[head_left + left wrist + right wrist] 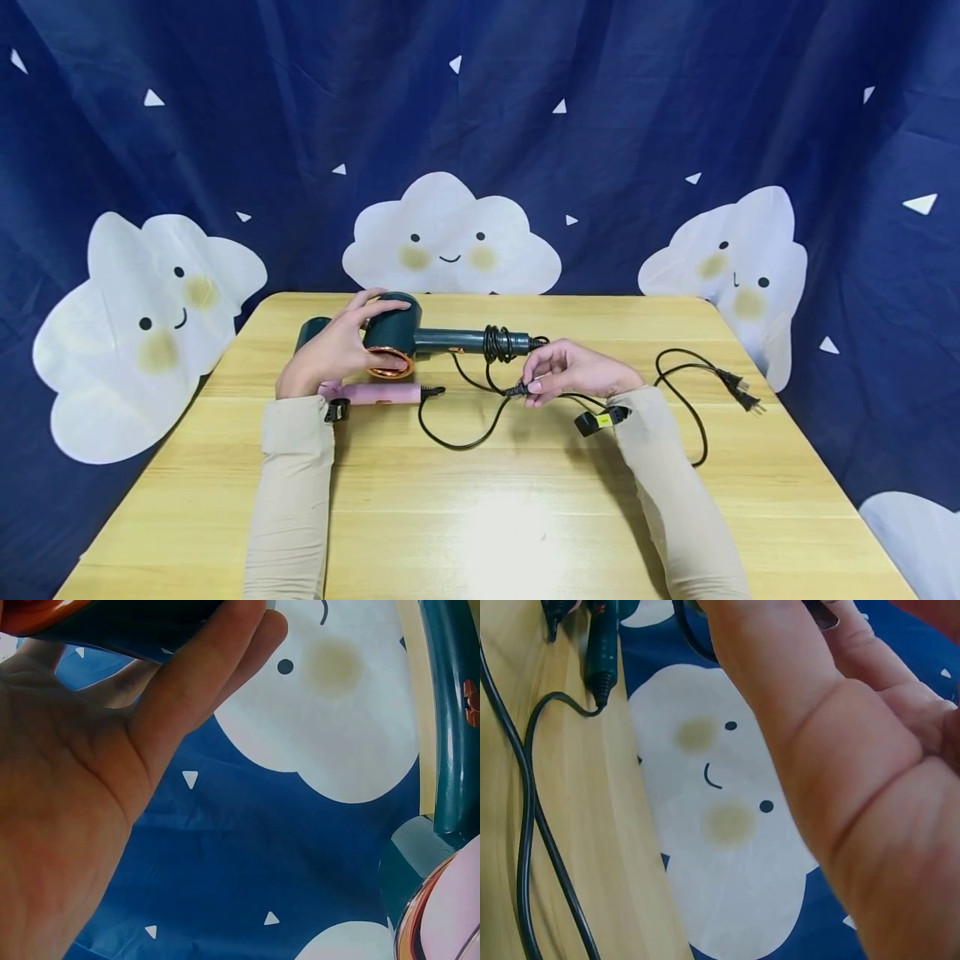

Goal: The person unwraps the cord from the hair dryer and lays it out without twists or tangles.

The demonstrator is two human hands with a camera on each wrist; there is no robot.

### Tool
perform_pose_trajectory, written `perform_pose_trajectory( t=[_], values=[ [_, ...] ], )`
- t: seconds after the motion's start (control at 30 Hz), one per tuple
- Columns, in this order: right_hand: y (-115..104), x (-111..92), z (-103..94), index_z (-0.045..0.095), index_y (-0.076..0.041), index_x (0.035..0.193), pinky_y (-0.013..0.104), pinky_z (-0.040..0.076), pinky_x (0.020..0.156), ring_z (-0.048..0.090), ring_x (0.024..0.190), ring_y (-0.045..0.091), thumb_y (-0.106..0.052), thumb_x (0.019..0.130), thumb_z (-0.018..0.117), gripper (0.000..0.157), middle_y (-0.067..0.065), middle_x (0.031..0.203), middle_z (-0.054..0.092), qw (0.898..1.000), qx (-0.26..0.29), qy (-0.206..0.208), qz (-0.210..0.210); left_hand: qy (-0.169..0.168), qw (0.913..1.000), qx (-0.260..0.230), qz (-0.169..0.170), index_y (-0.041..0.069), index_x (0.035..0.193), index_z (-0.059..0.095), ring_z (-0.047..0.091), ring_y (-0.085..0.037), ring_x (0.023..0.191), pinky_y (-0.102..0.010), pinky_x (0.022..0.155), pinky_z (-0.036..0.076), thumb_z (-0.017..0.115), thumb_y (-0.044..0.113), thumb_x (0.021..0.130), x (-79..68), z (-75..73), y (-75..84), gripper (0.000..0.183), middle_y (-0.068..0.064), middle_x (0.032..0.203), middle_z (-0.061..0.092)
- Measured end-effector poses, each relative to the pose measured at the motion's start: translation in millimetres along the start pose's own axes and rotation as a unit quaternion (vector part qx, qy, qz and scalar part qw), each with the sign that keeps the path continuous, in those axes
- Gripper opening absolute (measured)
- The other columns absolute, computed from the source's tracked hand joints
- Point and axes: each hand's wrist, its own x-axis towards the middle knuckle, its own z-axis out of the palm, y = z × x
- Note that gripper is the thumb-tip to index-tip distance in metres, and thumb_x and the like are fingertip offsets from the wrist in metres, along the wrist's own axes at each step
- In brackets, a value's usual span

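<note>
A dark green hair dryer (437,340) with a copper-coloured ring is held at its head by my left hand (337,342), thumb at the ring and fingers over the top. Its black cord (497,343) is wound in several loops round the end of the handle. My right hand (573,371) pinches the black plug (516,390) beside that handle; a metal prong (823,613) shows in the right wrist view. Below the left hand lies a pink hair dryer (378,393), its head mostly hidden. Another green hair dryer (311,330) is largely hidden behind the left hand.
Black cords (457,447) run across the wooden table (420,517), passing under the right hand. Two plugs (738,390) lie near the table's right edge. A blue curtain (510,100) with white clouds hangs behind the table and along both sides.
</note>
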Motion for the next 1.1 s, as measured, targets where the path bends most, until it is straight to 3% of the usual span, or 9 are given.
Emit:
perform_pose_trajectory(
  t=[0.13, 0.3, 0.4, 0.57, 0.8, 0.97, 1.1],
  values=[
    [4, -1, -3.2, 0.062, 0.008, 0.108, 0.043, 0.062, 0.087, 0.078, 0.094, 0.025, 0.006, 0.096, 0.064, 0.012, 0.017, 0.102, 0.077, 1.000, -0.005, -0.005, 0.002, 0.003, 1.0000, 0.000, -0.002, 0.039, 0.147, 0.053, 0.053, -0.039, 0.131, -0.059, 0.104, 0.048, 0.098, 0.038, 0.069, -0.6, -0.1, 1.1, 0.090, -0.001, 0.162, 0.032],
    [10, -1, -6.9, 0.057, 0.018, 0.118, 0.035, 0.063, 0.083, 0.077, 0.089, 0.019, 0.007, 0.096, 0.064, 0.025, 0.008, 0.102, 0.078, 1.000, 0.001, -0.019, 0.004, 0.008, 1.0000, -0.003, -0.003, 0.038, 0.147, 0.054, 0.052, -0.040, 0.131, -0.061, 0.105, 0.047, 0.098, 0.037, 0.068, -1.9, -1.3, -0.4, 0.090, -0.003, 0.162, 0.032],
    [13, -2, -8.6, 0.059, 0.013, 0.121, 0.029, 0.062, 0.076, 0.076, 0.084, 0.017, 0.005, 0.096, 0.065, 0.027, 0.004, 0.104, 0.078, 1.000, 0.011, -0.014, 0.022, 0.009, 0.9999, -0.005, -0.003, 0.039, 0.146, 0.054, 0.051, -0.040, 0.132, -0.062, 0.105, 0.046, 0.098, 0.039, 0.068, -2.2, -1.8, -0.9, 0.090, -0.002, 0.162, 0.032],
    [18, -1, -11.5, 0.063, 0.003, 0.120, 0.024, 0.059, 0.069, 0.073, 0.077, 0.012, 0.004, 0.098, 0.063, 0.023, 0.010, 0.107, 0.079, 0.999, 0.012, 0.026, 0.045, 0.008, 0.9999, -0.011, 0.000, 0.040, 0.146, 0.054, 0.051, -0.039, 0.132, -0.061, 0.106, 0.046, 0.098, 0.039, 0.067, -1.9, -1.8, 0.2, 0.090, -0.001, 0.161, 0.033],
    [22, 1, -13.7, 0.058, 0.014, 0.129, 0.026, 0.061, 0.075, 0.072, 0.078, 0.011, 0.000, 0.098, 0.067, 0.035, 0.022, 0.119, 0.075, 0.992, 0.034, 0.097, 0.070, 0.002, 0.9999, -0.015, 0.006, 0.038, 0.146, 0.054, 0.050, -0.037, 0.133, -0.059, 0.107, 0.046, 0.098, 0.038, 0.068, 0.0, 0.5, 0.8, 0.090, 0.000, 0.160, 0.034],
    [23, -1, -15.8, 0.070, 0.001, 0.116, 0.032, 0.063, 0.081, 0.074, 0.080, 0.014, 0.005, 0.097, 0.064, 0.020, 0.018, 0.113, 0.078, 0.987, 0.075, 0.132, 0.052, 0.001, 0.9999, -0.012, 0.002, 0.040, 0.145, 0.054, 0.051, -0.037, 0.133, -0.059, 0.107, 0.046, 0.098, 0.040, 0.067, 0.6, 1.2, 2.3, 0.089, 0.001, 0.160, 0.034],
    [24, -2, -18.6, 0.074, -0.016, 0.104, 0.028, 0.062, 0.081, 0.074, 0.084, 0.015, 0.013, 0.098, 0.055, 0.035, 0.008, 0.103, 0.080, 0.982, 0.105, 0.152, 0.031, -0.001, 0.9999, -0.012, -0.001, 0.041, 0.145, 0.054, 0.051, -0.038, 0.133, -0.060, 0.107, 0.046, 0.098, 0.038, 0.068, 0.0, 1.1, 3.2, 0.089, 0.001, 0.161, 0.033]
  ],
)
